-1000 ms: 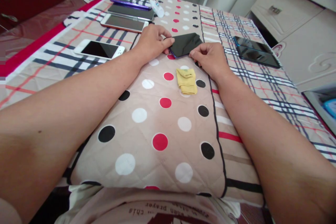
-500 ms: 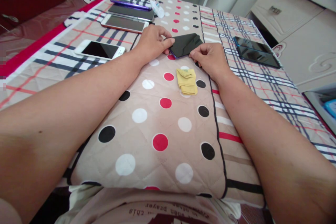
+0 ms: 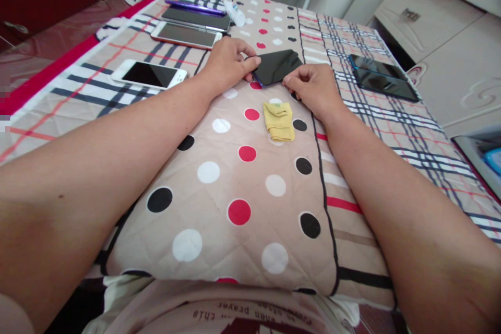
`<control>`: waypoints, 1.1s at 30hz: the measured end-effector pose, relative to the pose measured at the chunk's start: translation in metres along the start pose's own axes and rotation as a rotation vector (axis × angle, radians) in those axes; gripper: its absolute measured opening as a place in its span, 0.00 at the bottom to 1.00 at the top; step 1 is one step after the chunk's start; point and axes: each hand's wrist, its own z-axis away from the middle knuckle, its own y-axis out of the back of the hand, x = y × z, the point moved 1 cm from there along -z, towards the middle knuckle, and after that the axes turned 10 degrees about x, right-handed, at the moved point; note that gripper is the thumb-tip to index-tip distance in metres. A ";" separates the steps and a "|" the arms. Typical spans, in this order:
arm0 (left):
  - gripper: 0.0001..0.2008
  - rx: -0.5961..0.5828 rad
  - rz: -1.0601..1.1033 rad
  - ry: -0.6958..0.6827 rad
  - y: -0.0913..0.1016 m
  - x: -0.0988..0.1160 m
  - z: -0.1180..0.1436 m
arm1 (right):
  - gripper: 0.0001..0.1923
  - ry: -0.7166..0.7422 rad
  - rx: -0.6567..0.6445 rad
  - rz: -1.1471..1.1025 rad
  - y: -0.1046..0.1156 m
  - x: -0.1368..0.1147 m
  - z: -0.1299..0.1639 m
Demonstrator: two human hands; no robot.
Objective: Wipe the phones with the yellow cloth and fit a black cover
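The black phone (image 3: pixel 276 66) lies face up on the quilted cover (image 3: pixel 235 188) of the bench, in the part with red, white and black dots. Its screen is dark and glossy, with a soft reflection, and a thin purple edge shows along the near side. It sits turned at an angle, so one corner points toward the person.

The left hand (image 3: pixel 229 62) rests on the cover at the left side of the phone. Its fingers are curled, and the thumb and forefinger pinch the near left corner of the phone. The right hand (image 3: pixel 313 86) rests at the right side, also with curled fingers; its thumb and forefinger close at the near right edge of the phone. If something thin is held between these fingertips, I cannot tell it. Both forearms lie stretched out from the body over the cover, and the wrists are low.

Just in front of the phone, between the two arms, lies a small folded yellow cloth (image 3: pixel 278 121), apart from both hands. To the left on the checked part of the cover there is a white phone (image 3: pixel 148 74), farther back a pink-edged phone (image 3: pixel 186 35) and a dark phone (image 3: pixel 195 18) with a purple one (image 3: pixel 193 7) behind it. A small white bottle (image 3: pixel 235 12) lies near them. On the right side two dark phones (image 3: pixel 381 83) lie together, well apart from the hands.
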 end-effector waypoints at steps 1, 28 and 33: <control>0.08 0.007 0.004 0.002 0.000 0.000 0.000 | 0.13 0.002 -0.002 -0.002 0.000 0.001 0.000; 0.09 0.001 0.060 0.025 -0.001 -0.005 -0.001 | 0.10 -0.005 0.019 0.002 0.000 -0.002 0.001; 0.07 0.008 0.050 -0.026 0.000 -0.003 0.000 | 0.09 -0.052 -0.007 0.006 0.000 -0.006 0.001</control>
